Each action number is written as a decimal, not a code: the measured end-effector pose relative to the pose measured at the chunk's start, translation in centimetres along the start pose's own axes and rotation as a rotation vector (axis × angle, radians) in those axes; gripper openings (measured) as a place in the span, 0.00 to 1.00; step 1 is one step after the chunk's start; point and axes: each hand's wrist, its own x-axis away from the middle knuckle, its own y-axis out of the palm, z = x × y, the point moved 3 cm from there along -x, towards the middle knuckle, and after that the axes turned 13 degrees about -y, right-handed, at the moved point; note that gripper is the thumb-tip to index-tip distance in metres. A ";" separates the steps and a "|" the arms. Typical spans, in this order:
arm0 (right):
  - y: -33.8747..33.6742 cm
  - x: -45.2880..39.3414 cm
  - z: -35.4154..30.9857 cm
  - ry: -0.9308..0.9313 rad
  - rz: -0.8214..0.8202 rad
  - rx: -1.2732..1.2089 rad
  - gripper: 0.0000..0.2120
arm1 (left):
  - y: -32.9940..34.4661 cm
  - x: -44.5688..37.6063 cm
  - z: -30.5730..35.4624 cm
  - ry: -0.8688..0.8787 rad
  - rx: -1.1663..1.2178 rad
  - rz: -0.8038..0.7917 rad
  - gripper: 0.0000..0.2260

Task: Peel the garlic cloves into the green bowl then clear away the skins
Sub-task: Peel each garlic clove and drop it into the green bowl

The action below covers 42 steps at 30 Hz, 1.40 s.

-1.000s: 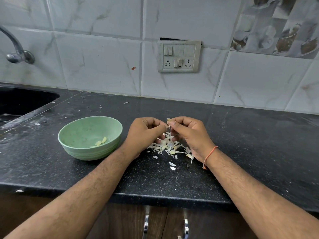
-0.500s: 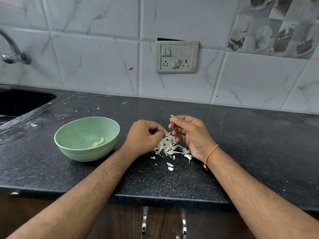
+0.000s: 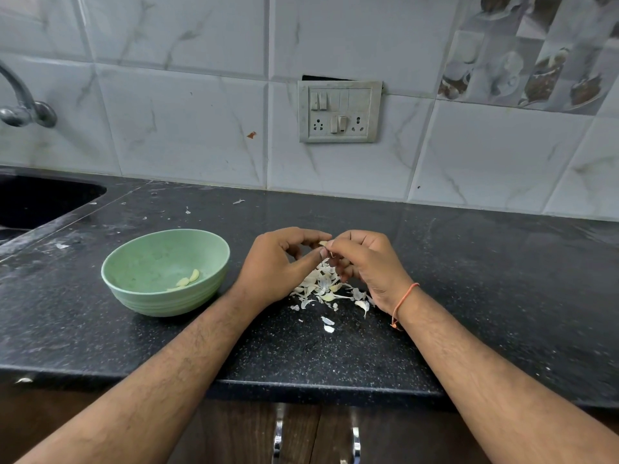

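Fingertips of both hands meet above a black granite counter (image 3: 469, 279), pinching a small garlic clove (image 3: 323, 243) between them. The left hand (image 3: 278, 266) curls thumb and forefinger onto the clove from one side, while the right hand (image 3: 365, 262), an orange thread (image 3: 403, 301) tied at its wrist, grips it from the other. Directly beneath the hands lies a loose heap of papery garlic skins (image 3: 326, 288), with a few stray flakes nearer the counter's front edge. Just left of the left hand stands the green bowl (image 3: 140, 262), holding about 2 peeled cloves (image 3: 189, 278). Behind, a switchboard (image 3: 340, 111) sits on the tiled wall, and a tap (image 3: 23, 105) overhangs the sink (image 3: 40, 199) at far left
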 end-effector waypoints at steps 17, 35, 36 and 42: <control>0.1 0.5 -1.0 -0.351 0.025 0.316 0.03 | -0.3 -0.6 -0.9 -0.191 0.181 0.026 0.09; 0.0 0.8 -1.9 -0.666 0.145 0.702 0.03 | -0.3 -0.4 -0.8 -0.184 0.112 0.029 0.03; 0.0 0.8 -1.9 -0.677 0.148 0.711 0.03 | -0.3 -0.5 -0.9 -0.185 0.107 0.030 0.04; 0.3 1.0 -2.0 -0.729 0.132 0.755 0.02 | -0.2 -0.5 -0.9 -0.215 0.101 0.048 0.04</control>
